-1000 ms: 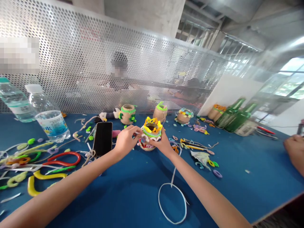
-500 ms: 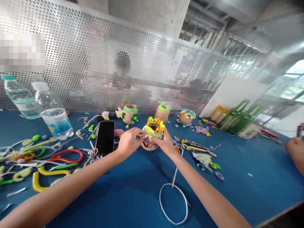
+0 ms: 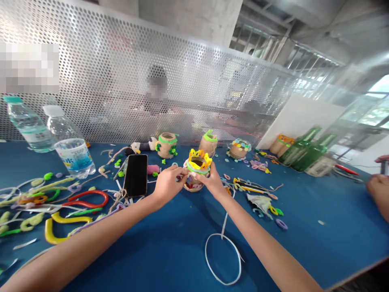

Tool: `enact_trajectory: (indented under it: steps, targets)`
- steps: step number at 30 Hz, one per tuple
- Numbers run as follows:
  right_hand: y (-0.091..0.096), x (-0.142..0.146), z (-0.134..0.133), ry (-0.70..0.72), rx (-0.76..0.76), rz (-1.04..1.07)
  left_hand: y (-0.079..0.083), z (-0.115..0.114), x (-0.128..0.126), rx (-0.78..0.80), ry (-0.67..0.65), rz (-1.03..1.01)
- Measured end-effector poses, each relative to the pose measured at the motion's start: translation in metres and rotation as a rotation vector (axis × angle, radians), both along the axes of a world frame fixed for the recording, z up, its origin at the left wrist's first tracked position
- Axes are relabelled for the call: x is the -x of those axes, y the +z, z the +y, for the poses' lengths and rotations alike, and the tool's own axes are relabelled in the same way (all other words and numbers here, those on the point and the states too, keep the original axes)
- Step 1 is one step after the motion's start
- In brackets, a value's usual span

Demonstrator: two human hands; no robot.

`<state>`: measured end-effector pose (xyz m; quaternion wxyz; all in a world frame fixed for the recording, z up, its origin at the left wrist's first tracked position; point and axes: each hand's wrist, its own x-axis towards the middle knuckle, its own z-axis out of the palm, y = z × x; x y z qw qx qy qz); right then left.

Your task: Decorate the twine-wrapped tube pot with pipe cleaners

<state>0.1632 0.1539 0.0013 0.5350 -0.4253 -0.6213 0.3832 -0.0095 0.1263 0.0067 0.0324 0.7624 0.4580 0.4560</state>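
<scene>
A small twine-wrapped jar (image 3: 194,184) stands in front of me, its rim trimmed with looped yellow pipe cleaner (image 3: 199,156) and a pale green and white band below. My right hand (image 3: 212,180) is closed around the jar's right side, thumb across its front. At the jar's left edge, my left hand (image 3: 170,181) pinches with thumb and forefinger; what lies between them is too small to make out. A white cord (image 3: 223,259) trails from near the jar and forms a loop on the blue table (image 3: 146,251).
Behind stand more decorated jars (image 3: 166,146). To the left lie a phone (image 3: 136,176), red-handled scissors (image 3: 88,198), yellow-handled scissors (image 3: 51,229), a plastic cup (image 3: 75,158) and bottles. Green bottles (image 3: 299,148), a pen (image 3: 252,187) and scraps lie right. Another person's hand (image 3: 378,188) is at far right.
My left hand has turned slightly, and its pinched fingertips remain by the jar's left edge. The right hand keeps its hold. The whole view has shifted a little.
</scene>
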Motion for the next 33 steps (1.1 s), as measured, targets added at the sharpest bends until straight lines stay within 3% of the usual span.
enact_trajectory:
  steps: [10,16,25,33]
  targets:
    - [-0.01,0.007,0.006,-0.025,-0.053,0.102,-0.004,-0.002,0.005,-0.094,-0.021,0.052]
    - [-0.017,0.004,0.011,-0.048,-0.074,0.092,-0.007,-0.001,0.005,-0.215,-0.025,0.232]
    - [-0.013,0.008,0.009,-0.094,-0.064,0.07,-0.003,-0.008,-0.002,-0.169,-0.055,0.319]
    - [-0.015,-0.002,0.016,-0.045,-0.009,0.082,0.005,-0.009,-0.002,0.04,-0.105,-0.096]
